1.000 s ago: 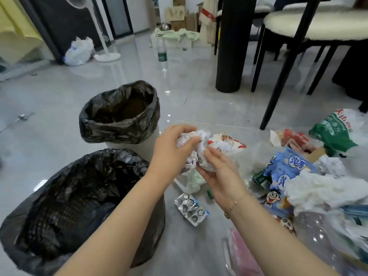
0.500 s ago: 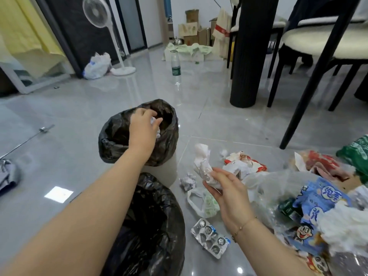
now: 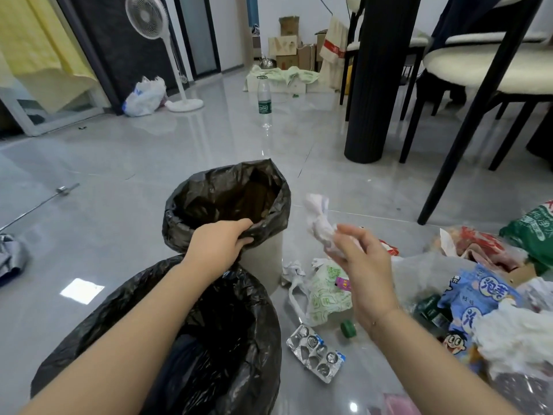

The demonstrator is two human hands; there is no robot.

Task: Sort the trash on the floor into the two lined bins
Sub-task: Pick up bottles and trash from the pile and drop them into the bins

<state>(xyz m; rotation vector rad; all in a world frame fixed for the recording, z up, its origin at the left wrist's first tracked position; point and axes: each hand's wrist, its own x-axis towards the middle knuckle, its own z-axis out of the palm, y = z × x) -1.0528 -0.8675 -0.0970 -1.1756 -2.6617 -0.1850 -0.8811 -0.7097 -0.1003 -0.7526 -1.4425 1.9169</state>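
Note:
Two bins with black liners stand on the grey floor: a small white bin [image 3: 263,262] ahead and a larger bin [image 3: 245,339] close to me. My left hand [image 3: 220,245] grips the near rim of the small bin's liner [image 3: 269,223]. To the right of that bin, my right hand [image 3: 359,259] holds up a crumpled white tissue [image 3: 318,223]. Trash lies below and to the right: a green-printed plastic bag [image 3: 327,295], a silver blister pack [image 3: 315,351], a green bottle cap [image 3: 348,328], a blue snack wrapper [image 3: 475,298] and white paper [image 3: 520,330].
A black table pillar [image 3: 371,85] and black chair legs [image 3: 457,139] stand at the back right. A clear bottle [image 3: 264,97] stands upright on the floor behind the bins. A standing fan [image 3: 176,70], a white bag [image 3: 145,97] and cardboard boxes [image 3: 288,43] are farther back.
My left hand let go of a tissue wad over the small bin and now grips its liner rim. My right hand has lifted the white tissue higher.

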